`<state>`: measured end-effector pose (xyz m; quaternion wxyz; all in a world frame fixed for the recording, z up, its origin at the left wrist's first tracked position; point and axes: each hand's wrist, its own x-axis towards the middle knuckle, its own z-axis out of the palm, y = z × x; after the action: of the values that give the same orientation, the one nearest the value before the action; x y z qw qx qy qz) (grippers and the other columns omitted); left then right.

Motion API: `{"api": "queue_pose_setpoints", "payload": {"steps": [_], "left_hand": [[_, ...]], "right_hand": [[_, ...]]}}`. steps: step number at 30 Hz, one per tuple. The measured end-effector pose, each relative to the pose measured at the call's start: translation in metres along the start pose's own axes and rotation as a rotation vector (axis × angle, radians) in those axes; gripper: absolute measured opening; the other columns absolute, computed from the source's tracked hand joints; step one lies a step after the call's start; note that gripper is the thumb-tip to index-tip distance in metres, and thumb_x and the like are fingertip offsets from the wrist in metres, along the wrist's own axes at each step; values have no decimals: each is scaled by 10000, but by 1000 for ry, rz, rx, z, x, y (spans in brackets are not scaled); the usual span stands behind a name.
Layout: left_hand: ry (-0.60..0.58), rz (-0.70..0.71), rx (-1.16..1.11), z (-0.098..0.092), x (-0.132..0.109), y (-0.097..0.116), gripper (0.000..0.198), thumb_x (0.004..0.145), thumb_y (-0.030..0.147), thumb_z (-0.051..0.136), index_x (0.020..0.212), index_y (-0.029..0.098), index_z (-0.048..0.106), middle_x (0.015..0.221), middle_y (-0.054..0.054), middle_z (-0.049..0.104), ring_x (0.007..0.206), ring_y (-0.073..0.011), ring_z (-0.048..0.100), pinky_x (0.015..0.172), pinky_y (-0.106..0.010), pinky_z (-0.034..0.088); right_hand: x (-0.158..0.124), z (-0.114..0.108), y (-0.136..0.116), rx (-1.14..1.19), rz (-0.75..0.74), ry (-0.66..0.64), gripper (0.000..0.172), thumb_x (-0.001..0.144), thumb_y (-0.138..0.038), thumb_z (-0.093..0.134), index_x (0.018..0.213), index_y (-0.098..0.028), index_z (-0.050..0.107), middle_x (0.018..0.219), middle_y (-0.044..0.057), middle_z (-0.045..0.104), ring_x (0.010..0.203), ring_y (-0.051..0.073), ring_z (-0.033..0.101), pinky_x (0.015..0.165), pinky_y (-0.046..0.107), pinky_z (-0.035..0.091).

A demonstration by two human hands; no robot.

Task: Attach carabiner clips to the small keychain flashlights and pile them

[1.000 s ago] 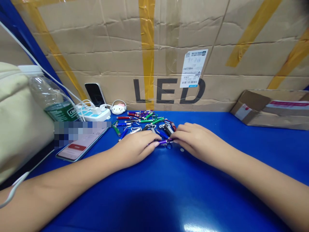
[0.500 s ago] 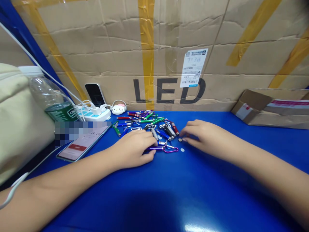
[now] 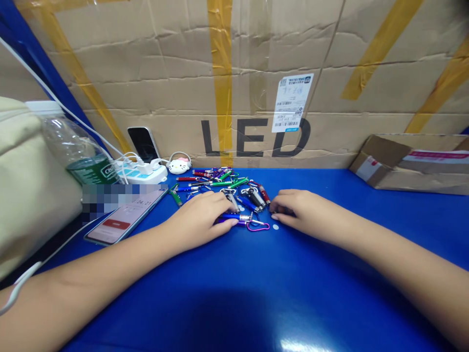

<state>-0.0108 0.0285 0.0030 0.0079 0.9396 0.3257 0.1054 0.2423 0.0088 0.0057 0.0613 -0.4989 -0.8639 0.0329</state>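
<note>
Both hands rest on the blue table (image 3: 256, 293) in front of a heap of small keychain flashlights (image 3: 223, 183). The left hand (image 3: 200, 220) lies palm down with its fingers pressed together over a purple flashlight (image 3: 238, 222), whose pink clip (image 3: 258, 226) sticks out to the right of the fingertips; a blue flashlight (image 3: 232, 215) lies just behind it, touching the same fingers. The right hand (image 3: 304, 212) lies just right of the heap with its fingers curled and drawn in at the tips; whether it pinches something small there cannot be told. A small white disc (image 3: 277, 227) lies on the table just in front of that hand, apart from it. Compared with a second ago, the two hands no longer meet on the purple flashlight: the right hand has let go and pulled back to the right, while the left hand has kept the flashlight down at the near edge of the heap. This suggests, as a judgement, that the work has passed from a two-handed grip to the right hand tending small loose parts. To the left lie a phone (image 3: 122, 220), a power strip (image 3: 141, 172) and a water bottle (image 3: 73, 146); a cardboard wall (image 3: 256, 73) stands behind.
</note>
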Motion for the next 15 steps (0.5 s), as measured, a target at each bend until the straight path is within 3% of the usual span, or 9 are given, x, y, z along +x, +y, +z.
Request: {"api": "queue_pose_setpoints", "payload": {"steps": [15], "left_hand": [[-21, -130, 74, -3, 3, -10, 306, 895, 437, 466, 972, 196, 637, 963, -65, 660, 898, -240, 582, 806, -382, 445]], "right_hand": [[0, -1, -2, 22, -13, 68, 141, 846, -192, 517, 890, -194, 651, 891, 55, 649, 809, 184, 615, 718, 283, 476]]}}
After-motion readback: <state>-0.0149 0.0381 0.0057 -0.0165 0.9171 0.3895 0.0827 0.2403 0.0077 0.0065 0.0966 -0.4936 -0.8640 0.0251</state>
